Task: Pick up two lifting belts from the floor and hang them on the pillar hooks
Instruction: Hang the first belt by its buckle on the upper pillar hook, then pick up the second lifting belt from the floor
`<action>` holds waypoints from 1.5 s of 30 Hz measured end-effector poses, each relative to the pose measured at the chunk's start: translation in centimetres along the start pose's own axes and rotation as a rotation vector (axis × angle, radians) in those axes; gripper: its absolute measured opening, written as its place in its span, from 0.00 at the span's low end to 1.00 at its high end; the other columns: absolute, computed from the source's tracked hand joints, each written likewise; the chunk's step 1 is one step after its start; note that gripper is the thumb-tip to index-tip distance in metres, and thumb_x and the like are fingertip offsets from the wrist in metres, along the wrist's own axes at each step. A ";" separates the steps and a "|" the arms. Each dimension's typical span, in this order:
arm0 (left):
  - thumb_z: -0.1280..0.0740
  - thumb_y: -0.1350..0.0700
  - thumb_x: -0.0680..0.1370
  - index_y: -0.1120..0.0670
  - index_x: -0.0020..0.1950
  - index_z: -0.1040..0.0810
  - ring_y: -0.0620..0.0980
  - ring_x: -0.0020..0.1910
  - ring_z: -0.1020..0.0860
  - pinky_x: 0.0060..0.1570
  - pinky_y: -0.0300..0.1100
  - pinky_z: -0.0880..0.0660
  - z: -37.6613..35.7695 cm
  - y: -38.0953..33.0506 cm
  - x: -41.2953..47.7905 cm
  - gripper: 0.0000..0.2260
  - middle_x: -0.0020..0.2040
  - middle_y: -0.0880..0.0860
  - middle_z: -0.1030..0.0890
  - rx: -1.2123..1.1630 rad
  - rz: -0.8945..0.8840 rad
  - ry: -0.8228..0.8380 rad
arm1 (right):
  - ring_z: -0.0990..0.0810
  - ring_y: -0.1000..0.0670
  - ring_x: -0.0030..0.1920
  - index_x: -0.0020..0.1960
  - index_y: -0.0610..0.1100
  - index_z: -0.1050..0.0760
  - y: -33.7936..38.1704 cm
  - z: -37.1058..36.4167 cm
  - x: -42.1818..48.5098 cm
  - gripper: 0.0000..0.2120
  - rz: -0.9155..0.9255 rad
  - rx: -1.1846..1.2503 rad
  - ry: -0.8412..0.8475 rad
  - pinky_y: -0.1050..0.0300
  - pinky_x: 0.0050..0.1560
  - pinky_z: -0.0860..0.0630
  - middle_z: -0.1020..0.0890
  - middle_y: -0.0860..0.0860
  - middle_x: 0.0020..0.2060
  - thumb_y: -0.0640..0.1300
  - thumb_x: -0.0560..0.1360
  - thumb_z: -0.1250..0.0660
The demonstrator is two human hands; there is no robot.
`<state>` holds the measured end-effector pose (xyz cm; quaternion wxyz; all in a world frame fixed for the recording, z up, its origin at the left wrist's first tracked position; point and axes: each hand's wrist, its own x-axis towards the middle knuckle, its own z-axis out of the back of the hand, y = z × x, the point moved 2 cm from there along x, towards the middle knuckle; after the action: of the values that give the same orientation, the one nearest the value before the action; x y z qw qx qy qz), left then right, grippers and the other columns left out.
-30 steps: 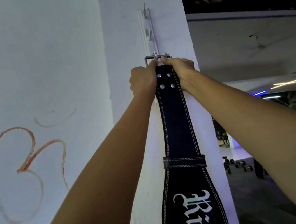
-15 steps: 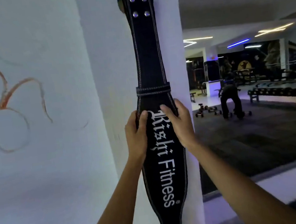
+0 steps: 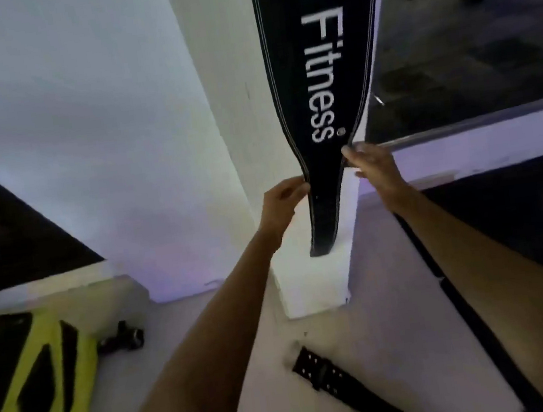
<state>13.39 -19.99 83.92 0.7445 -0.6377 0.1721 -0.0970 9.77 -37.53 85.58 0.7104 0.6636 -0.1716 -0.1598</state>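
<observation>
- Between my two hands hangs the first wide black leather lifting belt with white stitching and white lettering, lying flat down the face of the white square pillar; its narrow tail ends just below my fingers.
- My left hand has its fingertips curled against the belt's left edge, and my right hand pinches the right edge between thumb and fingers; neither bears its weight, as I judge it.
- Below my right forearm, on the pale floor, lies the second black belt with rows of small metal studs, untouched, well apart from both hands.
- By my reckoning the job is half done: one belt is up, the other is left to lift and hang.
- Above my hands the belt runs out of the top of the picture, so the buckle and the hooks are out of sight, and I cannot confirm how it sits.
- Near my left elbow, a small dark object beside a yellow and black shape is too blurred to name.
- Part of the floor belt is cut off by the lower edge.
</observation>
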 end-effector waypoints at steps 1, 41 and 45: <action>0.33 0.59 0.77 0.59 0.63 0.24 0.47 0.49 0.24 0.37 0.31 0.28 0.4 2.8 -1.2 0.14 0.50 0.53 0.21 0.070 0.084 0.021 | 0.24 0.52 0.45 0.51 0.44 0.24 -3.3 0.0 -1.6 0.06 -0.081 -0.083 0.017 0.61 0.48 0.27 0.22 0.48 0.44 0.44 0.77 0.36; 0.39 0.63 0.79 0.58 0.47 0.24 0.50 0.39 0.22 0.34 0.42 0.22 -7.1 70.4 -11.1 0.04 0.42 0.54 0.21 -0.527 1.036 -0.351 | 0.20 0.46 0.40 0.47 0.39 0.21 -68.1 -4.6 -21.7 0.34 -0.854 -0.472 0.415 0.47 0.53 0.24 0.18 0.47 0.40 0.70 0.63 0.34; 0.36 0.64 0.76 0.59 0.51 0.23 0.52 0.40 0.20 0.32 0.40 0.22 -6.5 50.7 -14.8 0.05 0.42 0.55 0.20 -0.345 0.894 -0.138 | 0.19 0.46 0.49 0.54 0.40 0.21 -48.8 -1.3 -24.3 0.30 -0.962 -0.393 0.391 0.53 0.56 0.24 0.18 0.45 0.49 0.66 0.69 0.37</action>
<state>-6.49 -12.07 35.18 0.6063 -0.6204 0.3932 0.3048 -11.22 -28.70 36.05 0.6865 0.5395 0.3190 -0.3688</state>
